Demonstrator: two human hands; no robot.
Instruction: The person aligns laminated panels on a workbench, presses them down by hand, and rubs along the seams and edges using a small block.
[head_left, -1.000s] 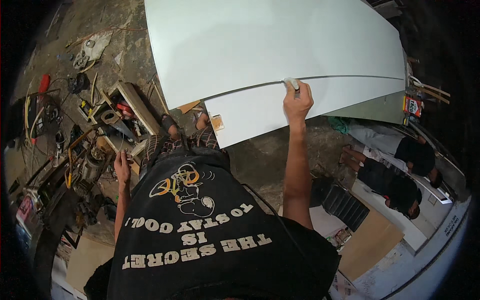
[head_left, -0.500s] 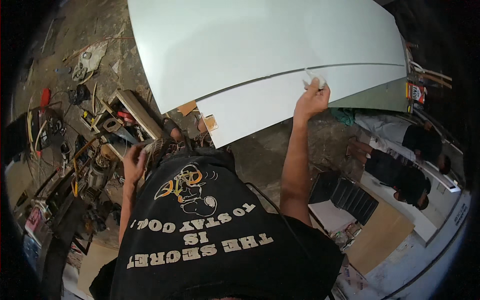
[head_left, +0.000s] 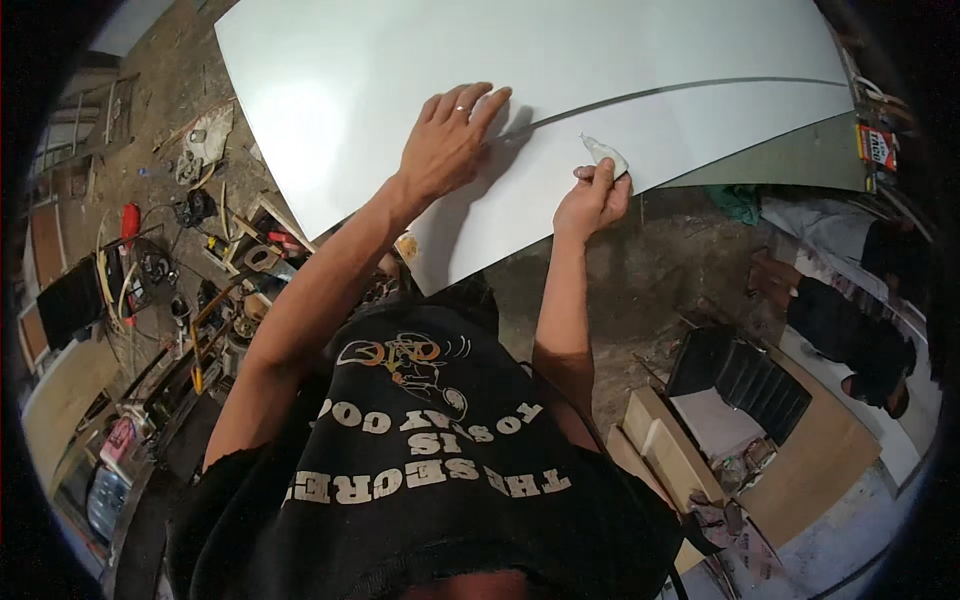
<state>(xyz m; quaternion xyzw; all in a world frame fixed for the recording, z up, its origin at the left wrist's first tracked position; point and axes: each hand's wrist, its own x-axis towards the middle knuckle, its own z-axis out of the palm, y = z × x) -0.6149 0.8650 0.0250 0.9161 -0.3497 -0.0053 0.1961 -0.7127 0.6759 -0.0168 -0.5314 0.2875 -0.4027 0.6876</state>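
A large white panel (head_left: 330, 120) spreads before me, with a white strip (head_left: 690, 130) along its near side. A dark, slightly curved gap (head_left: 640, 94) runs between them. My left hand (head_left: 445, 145), with a ring on one finger, is over the panel at the left part of the gap. Its fingers are spread and hold nothing; whether they touch the surface I cannot tell. Above the strip's near edge, my right hand (head_left: 592, 205) is closed around a small whitish squeeze bag (head_left: 606, 155). The bag's thin pointed tip sticks out up and to the left.
Tools, wood pieces and cables (head_left: 250, 260) clutter the floor at left. A greenish board (head_left: 770, 170) lies under the panel's right side. Two people (head_left: 850, 320) are at the far right. Below them stand a black ribbed piece (head_left: 740, 380) and a brown board (head_left: 810, 430).
My left hand has come up from beside my body onto the panel. My right hand, still holding the squeeze bag, has drawn back from the gap, turning so the bag shows more.
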